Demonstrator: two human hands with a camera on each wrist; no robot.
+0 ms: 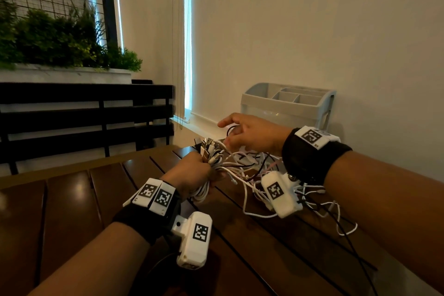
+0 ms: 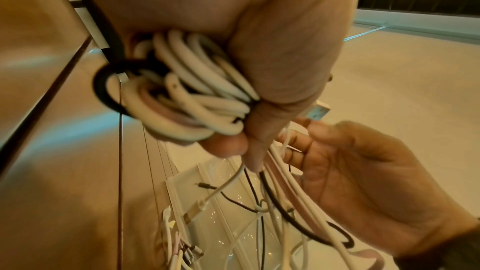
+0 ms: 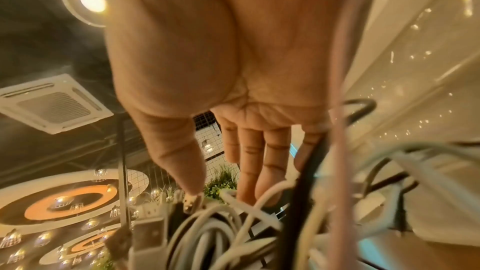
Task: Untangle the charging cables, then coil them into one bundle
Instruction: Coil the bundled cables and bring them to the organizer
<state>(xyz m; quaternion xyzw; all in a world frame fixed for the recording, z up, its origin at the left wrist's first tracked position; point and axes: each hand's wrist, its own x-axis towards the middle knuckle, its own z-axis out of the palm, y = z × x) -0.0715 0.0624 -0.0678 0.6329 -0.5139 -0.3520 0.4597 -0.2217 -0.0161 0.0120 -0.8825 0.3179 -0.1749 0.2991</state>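
So the left hand (image 1: 194, 170) is fisted tight around a fat coil of mostly white rubbery charging cables (image 2: 197, 93), held just above the dark brown slatted wooden table (image 1: 72, 199). From the left wrist view, one black loop and a pinkish strand are mixed into that coil, and the loose tails hang out below the fist. A cluster of metal USB plugs (image 1: 206, 148) sticks up out of the top of the grip.

The right hand (image 1: 252, 134) is just beside it on the far side, fingers straight and relaxed, not closed on anything, though loose strands run across the palm side. The rest of the white and black cable tangle (image 1: 264, 175) lies spread over the table under the right wrist.

As for writing, no brand or readable text anywhere. Both black wristbands carry white blocks (image 1: 281, 190) printed with black-and-white square code markers, no words. A pale grey plastic desk organiser with compartments (image 1: 288, 101) stands against the cream wall behind the hands.
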